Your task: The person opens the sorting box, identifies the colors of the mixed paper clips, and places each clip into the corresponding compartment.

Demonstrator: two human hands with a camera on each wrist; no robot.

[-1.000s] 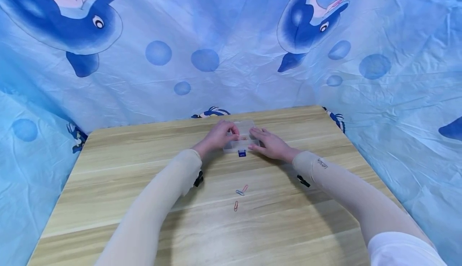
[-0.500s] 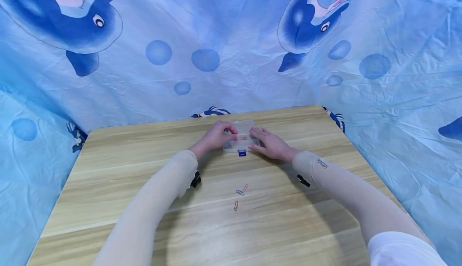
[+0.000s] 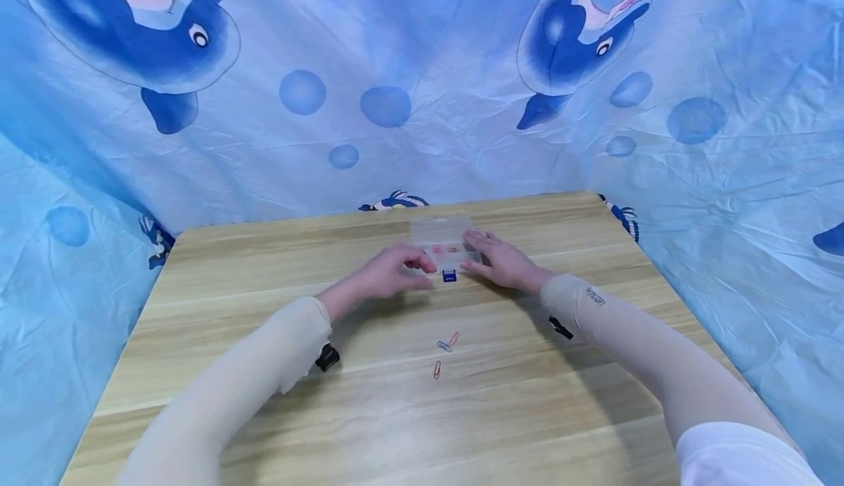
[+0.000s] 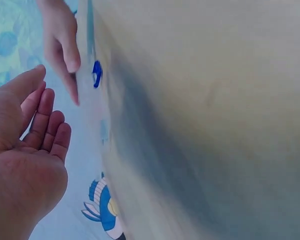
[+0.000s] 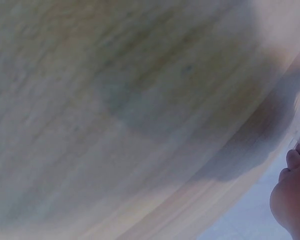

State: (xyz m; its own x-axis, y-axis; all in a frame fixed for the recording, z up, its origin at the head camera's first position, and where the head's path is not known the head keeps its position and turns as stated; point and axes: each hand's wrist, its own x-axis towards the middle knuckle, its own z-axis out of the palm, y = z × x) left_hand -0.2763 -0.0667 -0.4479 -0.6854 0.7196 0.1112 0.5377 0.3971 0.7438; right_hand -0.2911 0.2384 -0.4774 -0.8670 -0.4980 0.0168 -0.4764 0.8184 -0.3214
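A clear plastic box [image 3: 440, 232] with a raised lid and a blue latch [image 3: 449, 275] stands near the table's far edge. Inside lie a pink paper clip [image 3: 437, 249] and an orange paper clip [image 3: 453, 250]. Just off the box's front left corner is my left hand [image 3: 393, 272]; its palm and loosely bent fingers hold nothing in the left wrist view. My right hand [image 3: 504, 262] rests against the box's right side with fingers and thumb fairly straight. Nearer me on the table lie a pink paper clip [image 3: 454, 339], a blue paper clip [image 3: 445, 346] and a red paper clip [image 3: 437, 370].
The wood-grain table [image 3: 316, 405] reaches back to a blue curtain [image 3: 455, 156] printed with dolphins, which also hangs along both sides. In the right wrist view mostly blurred table surface shows.
My left hand has come out of the box, moving left and toward me, and its fingers have loosened. A pink paper clip now shows inside the box. My right hand stays at the box.
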